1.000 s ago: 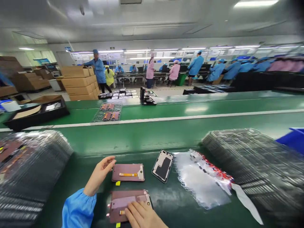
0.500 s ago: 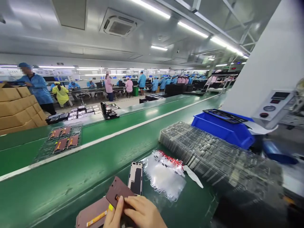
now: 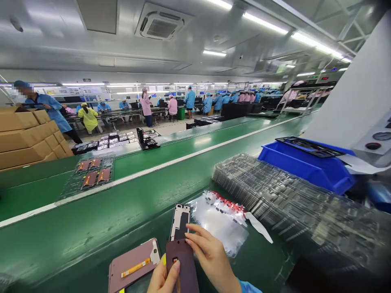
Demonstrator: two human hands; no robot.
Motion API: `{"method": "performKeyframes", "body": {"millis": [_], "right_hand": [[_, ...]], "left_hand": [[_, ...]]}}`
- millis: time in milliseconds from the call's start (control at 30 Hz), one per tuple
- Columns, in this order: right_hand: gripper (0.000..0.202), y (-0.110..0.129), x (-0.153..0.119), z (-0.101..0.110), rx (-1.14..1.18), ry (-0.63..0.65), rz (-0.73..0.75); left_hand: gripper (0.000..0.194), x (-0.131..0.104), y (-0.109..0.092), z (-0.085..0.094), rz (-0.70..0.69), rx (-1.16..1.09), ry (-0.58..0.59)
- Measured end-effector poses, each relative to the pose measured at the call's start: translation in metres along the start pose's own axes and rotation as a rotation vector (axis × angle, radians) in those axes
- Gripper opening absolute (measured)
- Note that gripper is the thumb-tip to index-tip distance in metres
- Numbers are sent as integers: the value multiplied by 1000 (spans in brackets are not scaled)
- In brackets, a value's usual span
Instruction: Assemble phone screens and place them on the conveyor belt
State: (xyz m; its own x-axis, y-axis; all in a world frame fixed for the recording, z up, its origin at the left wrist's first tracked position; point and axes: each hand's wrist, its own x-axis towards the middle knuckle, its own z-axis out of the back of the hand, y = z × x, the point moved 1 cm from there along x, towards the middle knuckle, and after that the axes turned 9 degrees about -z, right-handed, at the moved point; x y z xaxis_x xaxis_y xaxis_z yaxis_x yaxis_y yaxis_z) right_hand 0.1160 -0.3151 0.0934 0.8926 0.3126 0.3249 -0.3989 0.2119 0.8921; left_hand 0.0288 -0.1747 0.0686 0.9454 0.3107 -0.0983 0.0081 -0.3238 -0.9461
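My left hand [image 3: 165, 276] is closed on a brown-backed phone screen [image 3: 186, 264], its thumb over the small camera cutout. The fingers of my right hand [image 3: 210, 254] pinch the top edge of that screen, near its corner. Just behind it lies a phone frame [image 3: 180, 221] with a pale and black inner face, partly covered by my hand and the screen. Left of my hands, another brown phone screen [image 3: 134, 264] with an orange flex cable rests on the green mat. Clear plastic films [image 3: 216, 226] with red tabs lie fanned beyond my right hand.
Stacked clear plastic trays [image 3: 275, 191] run along the right, with a blue bin [image 3: 305, 167] behind. A white strip [image 3: 259, 227] lies by the films. Across the green conveyor [image 3: 146, 195], a tray holds several brown screens [image 3: 91, 179]. Workers and cardboard boxes [image 3: 27, 134] are farther back.
The held screen has turned more upright and shifted right. My right hand has moved from its face up to its top edge. The view has swung left.
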Motion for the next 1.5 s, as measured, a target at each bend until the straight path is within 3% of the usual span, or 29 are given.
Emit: {"method": "performKeyframes", "body": {"millis": [100,167,233,333,400,533,667,800,933,1033,1200,1333,1500], "right_hand": [[25,14,-13,0,-187,-90,363],[20,23,-19,3,-171,11,443],[14,27,-20,7,-72,113,334],[13,24,-11,11,17,148,62],[12,19,-3,11,6,169,-32],[8,15,8,11,-66,183,6],[9,19,6,14,-138,174,183],[27,23,-7,9,-276,28,449],[29,32,-22,1,-432,-49,717],[29,40,-26,3,-562,-76,822],[39,43,-19,9,-517,-18,727],[39,39,-17,-3,-601,72,867],[37,40,-22,-2,-587,149,982]], "left_hand": [[59,7,3,4,-87,65,-51],[59,12,6,9,-111,139,-64],[61,16,10,11,-90,169,7],[66,14,19,11,-29,153,191],[68,10,23,10,-1,153,272],[67,3,18,9,39,207,385],[65,2,8,10,46,308,480],[62,0,8,5,-19,297,320],[50,0,-1,-7,-47,229,148],[43,0,-18,-13,-13,80,178],[39,0,-41,-8,237,-66,206],[37,12,-45,-7,327,-75,248],[38,38,-47,-8,290,-9,222]]}}
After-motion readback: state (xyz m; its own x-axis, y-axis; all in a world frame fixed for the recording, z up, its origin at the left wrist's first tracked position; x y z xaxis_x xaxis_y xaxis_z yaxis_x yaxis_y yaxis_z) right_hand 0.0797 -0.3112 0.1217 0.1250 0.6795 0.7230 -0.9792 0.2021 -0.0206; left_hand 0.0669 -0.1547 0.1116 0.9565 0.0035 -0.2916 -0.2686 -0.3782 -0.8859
